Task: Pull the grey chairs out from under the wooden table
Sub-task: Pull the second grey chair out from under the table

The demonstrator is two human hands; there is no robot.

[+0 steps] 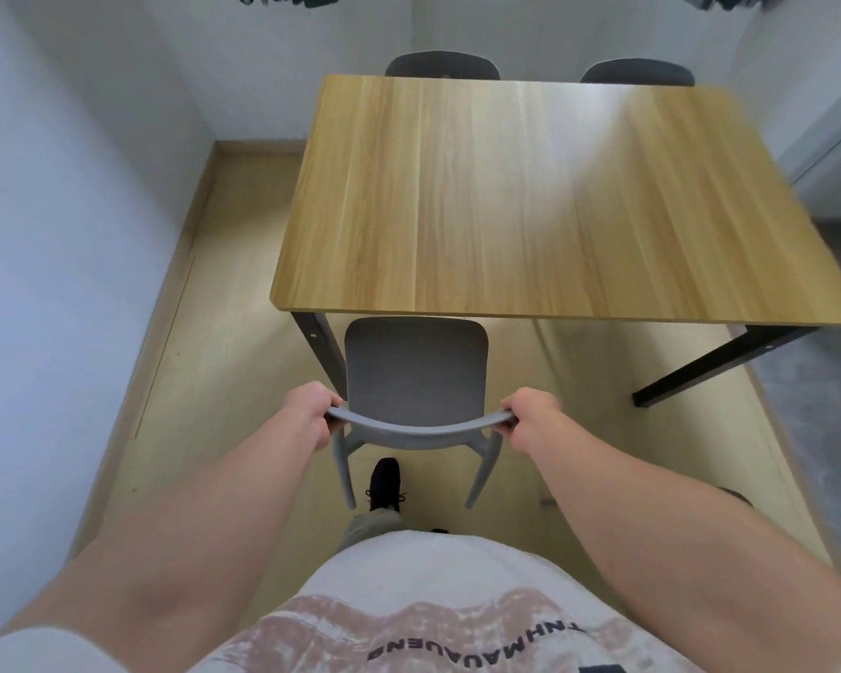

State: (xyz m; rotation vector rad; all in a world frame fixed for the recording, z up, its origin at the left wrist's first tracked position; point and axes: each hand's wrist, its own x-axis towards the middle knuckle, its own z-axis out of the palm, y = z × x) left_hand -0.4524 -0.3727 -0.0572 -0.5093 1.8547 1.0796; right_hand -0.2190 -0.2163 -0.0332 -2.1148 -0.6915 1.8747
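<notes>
A grey chair (416, 371) stands at the near left side of the wooden table (530, 196), its seat almost wholly out from under the tabletop edge. My left hand (309, 412) grips the left end of its curved backrest. My right hand (530, 420) grips the right end. Two more grey chairs show only their backrests behind the far edge of the table, one at the far left (442, 65) and one at the far right (637, 72), both tucked in.
A white wall (69, 211) runs close along the left. The table's black legs (316, 342) stand beside the chair and at the right (710, 371). My foot in a black shoe (384, 483) is on the light wooden floor behind the chair. Grey flooring lies at the right.
</notes>
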